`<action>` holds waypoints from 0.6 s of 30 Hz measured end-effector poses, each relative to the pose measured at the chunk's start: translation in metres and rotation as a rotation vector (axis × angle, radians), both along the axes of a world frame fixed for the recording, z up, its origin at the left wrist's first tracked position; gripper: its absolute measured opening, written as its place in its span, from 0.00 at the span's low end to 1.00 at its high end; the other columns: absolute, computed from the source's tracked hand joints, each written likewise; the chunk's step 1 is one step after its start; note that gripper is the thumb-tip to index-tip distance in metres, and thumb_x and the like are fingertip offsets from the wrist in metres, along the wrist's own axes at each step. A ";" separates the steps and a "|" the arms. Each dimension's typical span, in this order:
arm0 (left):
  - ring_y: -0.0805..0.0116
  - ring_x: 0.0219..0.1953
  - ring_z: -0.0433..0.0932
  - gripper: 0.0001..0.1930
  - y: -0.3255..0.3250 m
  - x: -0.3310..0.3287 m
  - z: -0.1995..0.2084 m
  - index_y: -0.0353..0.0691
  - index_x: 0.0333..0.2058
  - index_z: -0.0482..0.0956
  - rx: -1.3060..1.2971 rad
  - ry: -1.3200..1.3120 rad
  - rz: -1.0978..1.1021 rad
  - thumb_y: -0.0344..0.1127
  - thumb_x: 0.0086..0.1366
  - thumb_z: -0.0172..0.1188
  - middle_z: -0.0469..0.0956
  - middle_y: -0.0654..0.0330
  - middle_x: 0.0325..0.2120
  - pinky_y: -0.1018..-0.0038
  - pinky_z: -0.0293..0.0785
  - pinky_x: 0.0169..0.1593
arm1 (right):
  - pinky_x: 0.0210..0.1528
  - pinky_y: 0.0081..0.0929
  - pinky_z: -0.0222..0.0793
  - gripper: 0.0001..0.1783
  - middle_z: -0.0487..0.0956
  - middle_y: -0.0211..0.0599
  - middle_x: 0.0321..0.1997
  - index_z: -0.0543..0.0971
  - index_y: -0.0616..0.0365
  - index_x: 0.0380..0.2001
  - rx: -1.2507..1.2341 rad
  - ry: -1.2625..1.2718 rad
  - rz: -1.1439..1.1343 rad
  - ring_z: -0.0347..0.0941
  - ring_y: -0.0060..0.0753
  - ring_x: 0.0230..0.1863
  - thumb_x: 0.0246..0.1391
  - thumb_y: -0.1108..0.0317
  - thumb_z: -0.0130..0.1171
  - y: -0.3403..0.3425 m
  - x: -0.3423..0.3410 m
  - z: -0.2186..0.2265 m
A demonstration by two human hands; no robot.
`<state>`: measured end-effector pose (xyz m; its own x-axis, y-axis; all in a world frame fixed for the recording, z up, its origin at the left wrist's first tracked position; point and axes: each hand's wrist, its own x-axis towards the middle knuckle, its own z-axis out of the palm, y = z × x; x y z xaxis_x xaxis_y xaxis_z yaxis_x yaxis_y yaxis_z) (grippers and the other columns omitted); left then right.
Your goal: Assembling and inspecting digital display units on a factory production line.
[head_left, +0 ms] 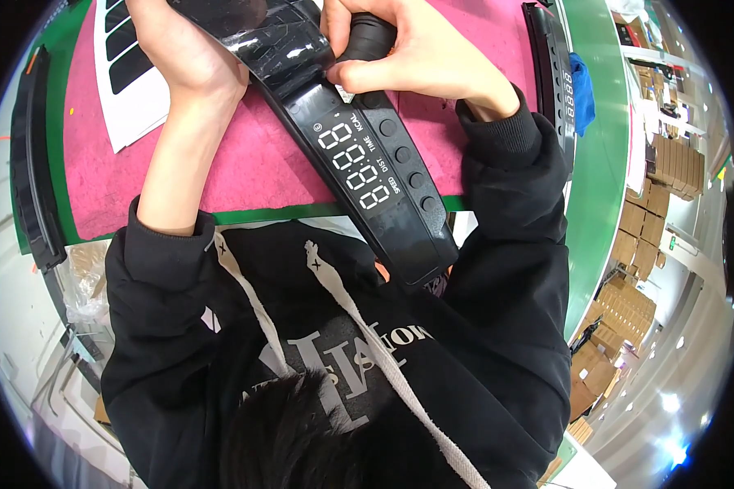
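Note:
A long black display panel with white segment digits and a row of round buttons lies slanted across a pink mat, its near end over my chest. My left hand presses on the panel's far end, where a glossy clear film covers it. My right hand is closed around a black cylindrical tool, held against the panel just above the digits.
A white sheet with black slot shapes lies at the mat's far left. Another black display panel and a blue cloth sit on the green table to the right. A long black part runs along the left edge. Cardboard boxes stand far right.

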<state>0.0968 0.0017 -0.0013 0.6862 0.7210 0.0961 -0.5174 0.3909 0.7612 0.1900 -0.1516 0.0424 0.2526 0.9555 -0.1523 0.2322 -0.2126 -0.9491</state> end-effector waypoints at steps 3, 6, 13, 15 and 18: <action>0.73 0.14 0.70 0.24 0.001 -0.002 0.001 0.41 0.23 0.70 -0.021 0.004 -0.011 0.54 0.70 0.41 0.71 0.64 0.17 0.81 0.68 0.20 | 0.33 0.20 0.63 0.12 0.73 0.30 0.23 0.73 0.61 0.25 0.053 -0.211 -0.025 0.67 0.20 0.28 0.41 0.71 0.67 0.000 -0.007 0.007; 0.73 0.14 0.69 0.24 0.003 -0.002 -0.003 0.41 0.23 0.70 -0.070 0.015 -0.020 0.54 0.70 0.41 0.71 0.63 0.17 0.81 0.68 0.20 | 0.32 0.23 0.66 0.12 0.74 0.32 0.24 0.74 0.61 0.26 0.116 -0.437 -0.080 0.70 0.25 0.28 0.43 0.69 0.68 -0.011 -0.016 0.003; 0.73 0.14 0.68 0.24 0.000 0.001 0.000 0.41 0.23 0.69 0.027 -0.016 0.003 0.52 0.71 0.40 0.69 0.62 0.17 0.80 0.68 0.20 | 0.32 0.25 0.71 0.13 0.78 0.35 0.25 0.76 0.60 0.28 0.180 -0.613 -0.240 0.77 0.32 0.27 0.45 0.64 0.68 -0.027 -0.024 -0.011; 0.73 0.14 0.68 0.24 -0.001 0.001 -0.001 0.41 0.23 0.69 0.021 -0.016 0.012 0.52 0.72 0.40 0.69 0.62 0.17 0.80 0.68 0.21 | 0.33 0.24 0.71 0.13 0.79 0.35 0.26 0.76 0.60 0.29 0.204 -0.538 -0.219 0.77 0.29 0.28 0.46 0.65 0.68 -0.024 -0.019 -0.017; 0.73 0.15 0.68 0.24 0.000 0.000 -0.003 0.41 0.24 0.69 0.023 -0.018 0.050 0.52 0.72 0.39 0.70 0.62 0.18 0.80 0.68 0.21 | 0.33 0.23 0.71 0.13 0.79 0.34 0.26 0.77 0.60 0.29 0.161 -0.420 -0.213 0.77 0.26 0.28 0.46 0.64 0.69 -0.024 -0.018 -0.017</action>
